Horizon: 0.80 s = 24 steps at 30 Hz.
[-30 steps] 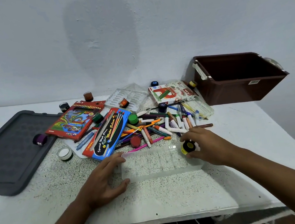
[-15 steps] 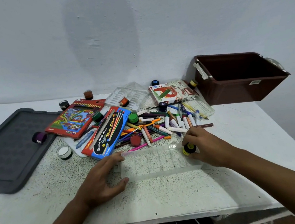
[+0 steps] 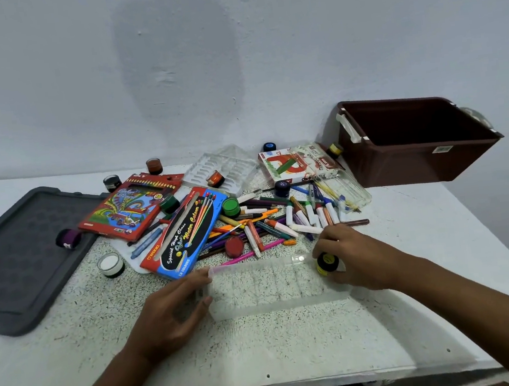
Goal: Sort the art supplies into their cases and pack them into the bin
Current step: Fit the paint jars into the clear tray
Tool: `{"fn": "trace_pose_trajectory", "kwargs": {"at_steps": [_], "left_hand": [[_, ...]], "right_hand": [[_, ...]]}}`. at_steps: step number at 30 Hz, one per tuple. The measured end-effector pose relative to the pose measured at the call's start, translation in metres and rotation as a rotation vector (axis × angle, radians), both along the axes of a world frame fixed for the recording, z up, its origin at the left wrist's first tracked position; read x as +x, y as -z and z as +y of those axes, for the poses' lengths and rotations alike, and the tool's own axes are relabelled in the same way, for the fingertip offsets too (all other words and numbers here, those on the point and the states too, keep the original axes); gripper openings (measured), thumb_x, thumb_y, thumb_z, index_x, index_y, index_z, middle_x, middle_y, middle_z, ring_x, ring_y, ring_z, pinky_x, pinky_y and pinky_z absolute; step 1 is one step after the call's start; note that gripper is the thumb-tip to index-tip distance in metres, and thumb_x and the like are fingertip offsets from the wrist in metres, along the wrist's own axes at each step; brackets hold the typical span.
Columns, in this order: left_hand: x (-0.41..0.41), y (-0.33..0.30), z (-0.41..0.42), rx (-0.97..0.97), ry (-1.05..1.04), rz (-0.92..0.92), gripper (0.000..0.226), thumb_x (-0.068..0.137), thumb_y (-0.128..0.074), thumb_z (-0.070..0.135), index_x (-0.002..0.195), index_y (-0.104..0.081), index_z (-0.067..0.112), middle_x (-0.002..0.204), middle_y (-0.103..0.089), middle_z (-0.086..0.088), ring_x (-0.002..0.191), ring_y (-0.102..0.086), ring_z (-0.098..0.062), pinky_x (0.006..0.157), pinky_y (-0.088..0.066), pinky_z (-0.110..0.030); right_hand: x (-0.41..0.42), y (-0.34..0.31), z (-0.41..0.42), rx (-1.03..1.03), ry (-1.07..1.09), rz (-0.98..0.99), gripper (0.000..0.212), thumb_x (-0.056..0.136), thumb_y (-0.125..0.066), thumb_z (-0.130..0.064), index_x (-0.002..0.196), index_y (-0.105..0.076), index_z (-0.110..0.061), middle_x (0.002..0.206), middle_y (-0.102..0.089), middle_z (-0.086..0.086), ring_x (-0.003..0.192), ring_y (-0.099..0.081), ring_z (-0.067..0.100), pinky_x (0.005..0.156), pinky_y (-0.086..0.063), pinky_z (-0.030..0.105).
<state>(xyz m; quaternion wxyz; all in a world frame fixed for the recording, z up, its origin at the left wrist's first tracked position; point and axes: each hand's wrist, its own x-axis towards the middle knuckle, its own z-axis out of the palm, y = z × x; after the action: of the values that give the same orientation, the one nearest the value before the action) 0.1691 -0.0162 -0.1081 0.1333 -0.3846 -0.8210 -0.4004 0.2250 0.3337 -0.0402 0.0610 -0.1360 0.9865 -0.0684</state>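
Fingers (image 3: 336,278): right hand's curl round yellow paint pot (image 3: 327,264) — seat it squarely in clear tray (image 3: 267,286).
Left hand (image 3: 177,309): fingers loosely pinch tray's end — keep it steady on the bench (image 3: 264,344).

Speckled table (image 3: 75,356) below grey wall (image 3: 74,70)

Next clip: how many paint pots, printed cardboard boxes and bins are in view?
Paint pots: 12, one gripped by the right hand
Printed cardboard boxes: 3
Brown bin: 1
Total: 16
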Motion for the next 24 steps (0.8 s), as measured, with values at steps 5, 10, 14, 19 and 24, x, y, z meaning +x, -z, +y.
{"fn": "trace_pose_trajectory", "kwargs": {"at_steps": [5,10,14,19,24], "left_hand": [[0.001,-0.001,-0.001,0.086,-0.120,0.008,0.031,0.084,-0.062,0.031,0.103,-0.074,0.010,0.096,-0.073,0.005,0.083,-0.066,0.010,0.069,-0.054,-0.011],[-0.001,-0.003,0.000,0.149,-0.194,-0.079,0.036,0.081,-0.059,0.036,0.100,-0.075,0.011,0.080,-0.069,0.019,0.062,-0.064,0.012,0.061,-0.048,-0.002],[-0.004,-0.004,0.000,0.187,-0.189,-0.102,0.043,0.084,-0.056,0.054,0.102,-0.074,0.019,0.076,-0.070,0.019,0.058,-0.063,0.012,0.058,-0.048,-0.003],[-0.004,-0.004,0.000,0.237,-0.187,-0.129,0.045,0.085,-0.057,0.058,0.098,-0.075,0.019,0.074,-0.071,0.016,0.056,-0.065,0.008,0.057,-0.047,-0.004],[-0.006,-0.005,0.002,0.237,-0.218,-0.149,0.034,0.083,-0.061,0.053,0.095,-0.074,0.024,0.075,-0.072,0.016,0.056,-0.065,0.007,0.055,-0.049,-0.006]], "right_hand": [[-0.039,-0.037,0.004,-0.071,0.075,-0.036,0.032,0.088,-0.064,-0.041,0.115,-0.060,-0.024,0.107,-0.054,-0.005,0.090,-0.051,0.008,0.077,-0.045,0.023],[-0.119,-0.047,0.029,0.046,0.285,0.191,0.037,0.092,-0.056,-0.018,0.129,-0.054,-0.010,0.127,-0.055,0.012,0.114,-0.052,0.027,0.095,-0.046,0.037],[-0.175,-0.040,0.054,0.139,0.447,0.152,0.043,0.089,-0.054,-0.009,0.131,-0.049,-0.002,0.134,-0.051,0.019,0.124,-0.047,0.035,0.102,-0.042,0.040],[-0.206,-0.030,0.068,0.125,0.582,0.107,0.042,0.088,-0.052,-0.006,0.129,-0.052,-0.001,0.124,-0.057,0.025,0.115,-0.054,0.039,0.093,-0.049,0.040],[-0.220,-0.025,0.079,0.225,0.588,0.146,0.038,0.088,-0.050,0.000,0.126,-0.057,-0.001,0.113,-0.065,0.024,0.108,-0.060,0.041,0.089,-0.052,0.042]]}}
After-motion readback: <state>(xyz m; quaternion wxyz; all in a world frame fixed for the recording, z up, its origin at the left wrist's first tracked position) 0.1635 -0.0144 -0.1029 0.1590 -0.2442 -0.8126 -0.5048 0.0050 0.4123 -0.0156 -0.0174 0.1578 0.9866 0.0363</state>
